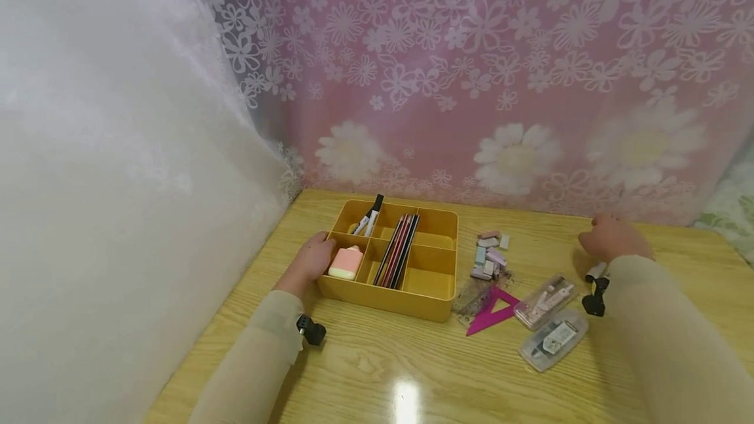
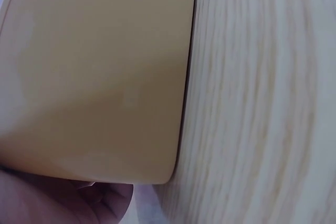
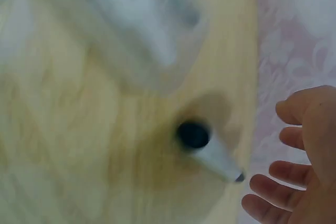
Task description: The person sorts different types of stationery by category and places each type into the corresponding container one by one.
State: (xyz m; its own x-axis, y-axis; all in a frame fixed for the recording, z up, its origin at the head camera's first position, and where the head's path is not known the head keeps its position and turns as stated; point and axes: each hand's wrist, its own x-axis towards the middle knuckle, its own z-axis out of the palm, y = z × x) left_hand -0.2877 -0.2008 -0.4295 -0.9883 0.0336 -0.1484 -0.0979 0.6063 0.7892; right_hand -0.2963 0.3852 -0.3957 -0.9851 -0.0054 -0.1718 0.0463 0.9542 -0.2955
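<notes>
A yellow divided organizer (image 1: 385,303) sits on the table. At its left end my left hand (image 1: 312,257) grips the wall; curled fingers show beside the yellow wall (image 2: 105,77) in the left wrist view. Inside lie a pink-and-cream case (image 1: 346,262), several dark and red pencils (image 1: 397,250) leaning across the divider, and a black-capped white marker (image 1: 373,218) beside another white tool. At the far right my right hand (image 1: 615,237) is off the table with fingers apart, holding nothing. Near it, in the right wrist view, is a blurred white tapered object (image 3: 218,158) with a black end.
Right of the organizer lie small pastel erasers (image 1: 487,257), a crumpled clear bag (image 1: 471,296), a magenta triangle ruler (image 1: 493,311) and two clear plastic cases, one upper (image 1: 544,301) and one lower (image 1: 554,340). A floral curtain (image 1: 471,116) hangs behind the table; white sheeting (image 1: 129,182) stands left.
</notes>
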